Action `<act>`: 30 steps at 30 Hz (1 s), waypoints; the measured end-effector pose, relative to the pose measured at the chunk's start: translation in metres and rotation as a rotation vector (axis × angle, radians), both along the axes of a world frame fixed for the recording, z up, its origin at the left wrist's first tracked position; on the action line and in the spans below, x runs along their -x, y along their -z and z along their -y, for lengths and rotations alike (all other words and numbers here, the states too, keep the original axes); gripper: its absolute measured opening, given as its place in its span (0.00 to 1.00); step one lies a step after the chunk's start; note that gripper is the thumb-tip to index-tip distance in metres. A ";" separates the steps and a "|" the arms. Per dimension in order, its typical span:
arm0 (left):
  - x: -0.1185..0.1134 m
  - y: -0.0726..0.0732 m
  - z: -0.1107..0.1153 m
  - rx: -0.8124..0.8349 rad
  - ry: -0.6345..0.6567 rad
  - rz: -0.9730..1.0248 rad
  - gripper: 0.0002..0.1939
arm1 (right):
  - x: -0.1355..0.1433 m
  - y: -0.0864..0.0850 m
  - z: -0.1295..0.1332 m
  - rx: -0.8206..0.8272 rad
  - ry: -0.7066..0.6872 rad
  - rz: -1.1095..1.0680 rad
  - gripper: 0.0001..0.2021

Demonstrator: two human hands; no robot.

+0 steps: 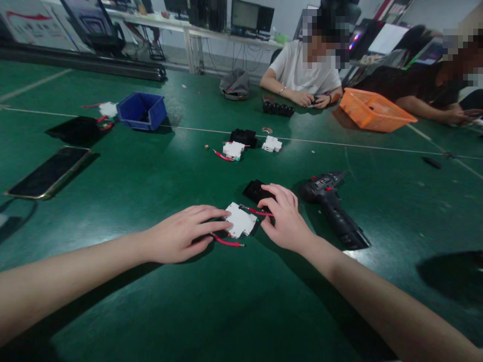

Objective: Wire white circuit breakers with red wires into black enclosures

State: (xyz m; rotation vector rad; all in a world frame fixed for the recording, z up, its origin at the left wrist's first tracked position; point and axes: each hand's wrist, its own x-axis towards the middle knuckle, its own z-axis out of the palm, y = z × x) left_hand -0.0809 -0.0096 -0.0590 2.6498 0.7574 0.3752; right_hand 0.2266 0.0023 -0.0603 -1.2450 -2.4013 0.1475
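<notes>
Breaker (241, 222) on the table (188, 311) — left hand (184, 234) touching its edge, fingers apart; right hand (282, 216) at a red wire (257, 211) — grip clamped or not, I cannot tell.

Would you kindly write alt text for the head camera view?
A person's left hand touches a white module and the right hand is at its upper red wire, on a green table. A black power tool lies at right.
</notes>
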 end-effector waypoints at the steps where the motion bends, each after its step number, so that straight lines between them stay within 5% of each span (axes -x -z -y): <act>1: 0.000 0.000 0.000 0.000 -0.002 -0.002 0.28 | 0.000 0.000 0.000 -0.004 -0.018 -0.003 0.15; 10: 0.001 0.001 0.000 0.003 0.009 -0.031 0.28 | -0.002 -0.001 -0.001 -0.028 -0.127 0.014 0.02; 21: 0.002 0.001 0.004 0.036 -0.156 0.045 0.28 | -0.002 -0.001 0.000 -0.084 -0.146 -0.048 0.03; 30: 0.001 0.002 0.002 0.055 -0.112 0.056 0.25 | 0.000 -0.002 0.000 -0.176 -0.170 -0.129 0.06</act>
